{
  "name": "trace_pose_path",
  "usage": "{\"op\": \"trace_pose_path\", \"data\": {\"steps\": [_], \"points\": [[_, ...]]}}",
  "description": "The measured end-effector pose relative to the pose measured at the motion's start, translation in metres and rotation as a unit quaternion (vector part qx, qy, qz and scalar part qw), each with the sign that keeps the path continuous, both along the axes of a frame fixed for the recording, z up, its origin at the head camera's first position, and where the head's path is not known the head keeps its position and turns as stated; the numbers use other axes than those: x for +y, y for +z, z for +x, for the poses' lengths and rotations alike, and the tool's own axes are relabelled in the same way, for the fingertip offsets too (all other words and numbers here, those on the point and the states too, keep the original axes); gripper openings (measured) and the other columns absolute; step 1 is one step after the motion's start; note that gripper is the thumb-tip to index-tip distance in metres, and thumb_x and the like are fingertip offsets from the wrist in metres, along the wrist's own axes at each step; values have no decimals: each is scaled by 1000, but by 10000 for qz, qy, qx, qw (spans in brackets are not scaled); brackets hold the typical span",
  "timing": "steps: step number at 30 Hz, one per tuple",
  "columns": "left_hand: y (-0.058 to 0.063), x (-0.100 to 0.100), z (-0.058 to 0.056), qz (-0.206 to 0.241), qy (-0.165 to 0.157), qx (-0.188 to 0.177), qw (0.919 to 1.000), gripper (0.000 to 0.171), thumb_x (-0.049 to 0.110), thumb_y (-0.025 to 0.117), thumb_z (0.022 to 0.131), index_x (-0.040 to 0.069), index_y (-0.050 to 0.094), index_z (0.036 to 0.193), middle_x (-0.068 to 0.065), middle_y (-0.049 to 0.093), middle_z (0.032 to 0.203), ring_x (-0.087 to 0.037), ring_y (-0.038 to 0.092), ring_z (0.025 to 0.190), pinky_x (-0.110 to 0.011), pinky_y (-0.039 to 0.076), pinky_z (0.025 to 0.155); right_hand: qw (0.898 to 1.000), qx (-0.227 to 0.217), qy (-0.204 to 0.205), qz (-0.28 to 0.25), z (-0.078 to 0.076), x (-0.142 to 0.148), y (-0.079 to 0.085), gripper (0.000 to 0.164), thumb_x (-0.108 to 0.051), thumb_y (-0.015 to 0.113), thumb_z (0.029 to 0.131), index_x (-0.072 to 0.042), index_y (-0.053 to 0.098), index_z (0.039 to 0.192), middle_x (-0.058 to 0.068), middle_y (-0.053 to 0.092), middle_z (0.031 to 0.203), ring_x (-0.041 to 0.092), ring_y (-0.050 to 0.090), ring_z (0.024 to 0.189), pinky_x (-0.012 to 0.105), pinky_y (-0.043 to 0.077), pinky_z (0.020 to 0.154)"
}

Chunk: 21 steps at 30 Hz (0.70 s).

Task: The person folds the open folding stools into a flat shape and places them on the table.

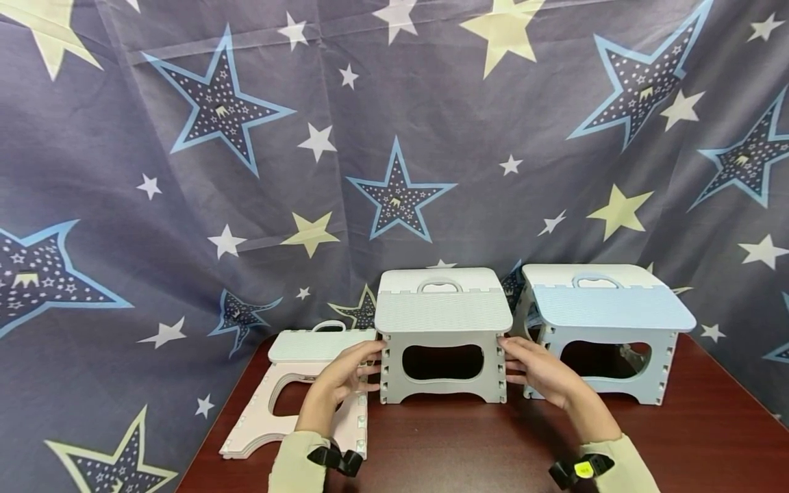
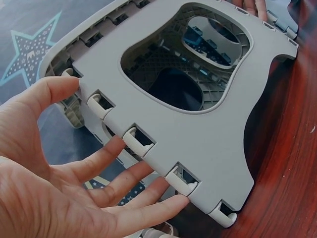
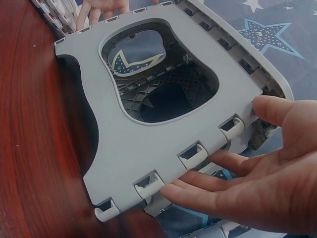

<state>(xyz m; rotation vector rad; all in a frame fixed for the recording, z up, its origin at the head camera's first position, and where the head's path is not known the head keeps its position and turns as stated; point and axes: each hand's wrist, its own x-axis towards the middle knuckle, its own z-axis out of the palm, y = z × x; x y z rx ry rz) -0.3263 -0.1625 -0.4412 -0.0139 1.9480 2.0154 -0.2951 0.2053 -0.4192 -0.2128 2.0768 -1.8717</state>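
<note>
A grey folding step stool (image 1: 440, 356) stands unfolded on the table between both hands, its handle loop up on top. The left hand (image 1: 346, 373) touches its left hinged edge, thumb near the upper corner and fingers spread fairly straight down the side. On the opposite edge the right hand (image 1: 542, 370) does the same, thumb at the corner under the seat, extended fingers along the hinge joints (image 3: 193, 154). In the left wrist view, the left fingertips (image 2: 179, 200) reach the white hinge pins. Through the oval opening the lattice underside shows.
Left of the grey stool, a pale pink folding stool (image 1: 298, 347) lies folded flat, partly behind the left forearm. A blue unfolded stool (image 1: 616, 308) stands at the right, close behind the right hand. The dark red table (image 1: 444, 445) meets a star-patterned cloth (image 1: 394, 103) at the back.
</note>
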Motion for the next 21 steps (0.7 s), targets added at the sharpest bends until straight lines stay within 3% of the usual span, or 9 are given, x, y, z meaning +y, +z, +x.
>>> {"op": "trace_pose_path", "data": {"steps": [7,14,21], "points": [[0,-5,-1,148,-154,11,9998,27,31,63,97,13,67,117,-18,54,128,-33,60,115,-55,57,91,9997,-31,216,-97,0,3,3,49,-36,46,109,5,39,136,11,57,124,19,61,112,42,53,102],[1,-6,0,16,-287,105,9995,46,34,60,99,4,59,134,-24,49,138,-37,57,123,-56,56,94,9997,-49,220,-72,-2,6,1,51,-38,46,109,4,38,136,12,57,127,19,61,114,42,54,102],[-1,-6,0,-5,-307,145,9994,49,34,60,99,0,56,135,-24,52,136,-38,58,123,-57,57,94,9998,-103,152,30,-3,5,-2,63,-39,45,109,11,28,146,26,49,142,22,59,121,43,53,104]]}}
